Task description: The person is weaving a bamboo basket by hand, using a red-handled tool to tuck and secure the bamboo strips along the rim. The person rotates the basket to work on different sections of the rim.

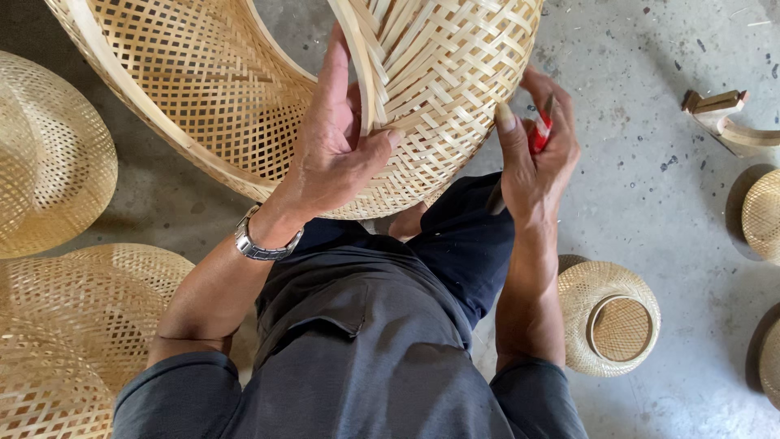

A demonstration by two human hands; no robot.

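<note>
**Two hands at work on a large woven basket**

I look down from the head camera at my own lap. My left hand (337, 150) grips the rim of a large woven basket (439, 73): the thumb presses on the outer weave, and the other fingers (331, 77) reach up over the pale rim strip and curl inside. A metal wristwatch (264, 242) sits on that wrist.

The basket is tipped on its side, its open mouth turned to the left of my fingers, so I see the lattice inside as well as the wider strips plaited across the outer wall. It fills the top of the view, above my knees.

My right hand (536, 158) is closed around a small red-handled tool (540, 134). Only a little of the red shows between the fingers, so I cannot tell what kind of tool it is. The right thumb tip rests against the basket's outer wall, just to the right of my left thumb.

Below the hands are my dark trousers (463, 244) and grey shirt (366, 358).

On the concrete floor (650, 122), to the left of my left fingers, lie several wide woven hats or shades (49, 154). To the lower right of my right fingers stands a small round basket (609, 317). Further off, top right, lies a wooden piece (723, 114).
</note>
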